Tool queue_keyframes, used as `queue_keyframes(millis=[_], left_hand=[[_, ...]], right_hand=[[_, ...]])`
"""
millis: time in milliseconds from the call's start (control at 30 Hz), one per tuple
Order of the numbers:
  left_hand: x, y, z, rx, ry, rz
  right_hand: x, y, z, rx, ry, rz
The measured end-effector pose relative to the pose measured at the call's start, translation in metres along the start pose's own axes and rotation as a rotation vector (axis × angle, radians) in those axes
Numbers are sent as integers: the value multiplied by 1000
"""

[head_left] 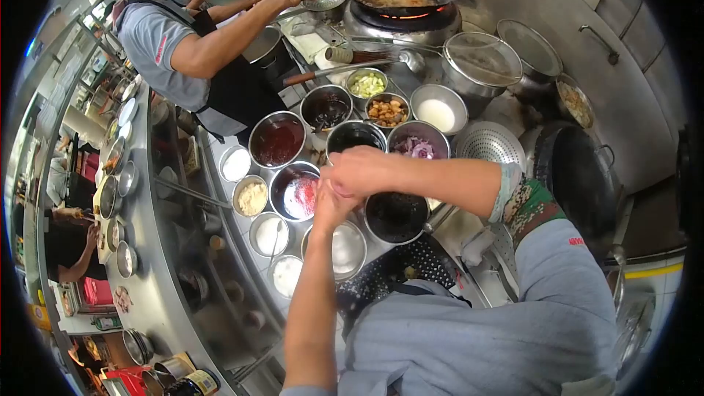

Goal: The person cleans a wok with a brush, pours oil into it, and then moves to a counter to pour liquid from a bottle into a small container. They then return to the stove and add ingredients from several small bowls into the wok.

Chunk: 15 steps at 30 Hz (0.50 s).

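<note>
My right hand (361,170) and my left hand (334,204) are pressed together above a cluster of metal pots. Both look closed; whatever lies between the fingers is hidden. Just left of them is a pot with a red and white content (299,194). Behind my right hand stands a pot of dark liquid (353,138), partly covered by it. A pot of chopped purple onion (416,148) is beyond my right wrist. Below that forearm sits a pot of black liquid (396,216). Near my left wrist are a metal bowl with a pale content (345,248) and a bowl of white powder (265,236) with a spoon.
A co-worker (176,51) in a grey shirt stands at upper left, one arm toward a wok (396,0) over flames. A ladle (411,61) and a brush (341,55) lie behind the pots. To the right are a perforated strainer (490,148) and a large dark wok (576,169).
</note>
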<state>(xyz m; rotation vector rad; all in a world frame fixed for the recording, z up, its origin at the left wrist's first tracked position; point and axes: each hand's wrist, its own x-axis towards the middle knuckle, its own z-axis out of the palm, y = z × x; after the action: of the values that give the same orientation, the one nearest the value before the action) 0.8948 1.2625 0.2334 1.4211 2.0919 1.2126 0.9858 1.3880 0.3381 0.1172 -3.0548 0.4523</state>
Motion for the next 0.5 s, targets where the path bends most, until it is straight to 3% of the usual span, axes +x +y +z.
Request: queue_keyframes(millis=[100, 333, 400, 433, 500], left_hand=[[5, 1, 0, 0, 30, 53], [11, 21, -2, -69, -78, -22], [10, 23, -1, -81, -45, -9], [9, 21, 1, -118, -47, -20], [6, 16, -1, -117, -16, -38]], right_hand=[[-1, 22, -16, 181, -167, -165], [-14, 36, -18, 276, -163, -260], [-20, 27, -18, 173, -26, -126], [-21, 24, -13, 177, -21, -140], [-8, 19, -2, 60, -80, 98]])
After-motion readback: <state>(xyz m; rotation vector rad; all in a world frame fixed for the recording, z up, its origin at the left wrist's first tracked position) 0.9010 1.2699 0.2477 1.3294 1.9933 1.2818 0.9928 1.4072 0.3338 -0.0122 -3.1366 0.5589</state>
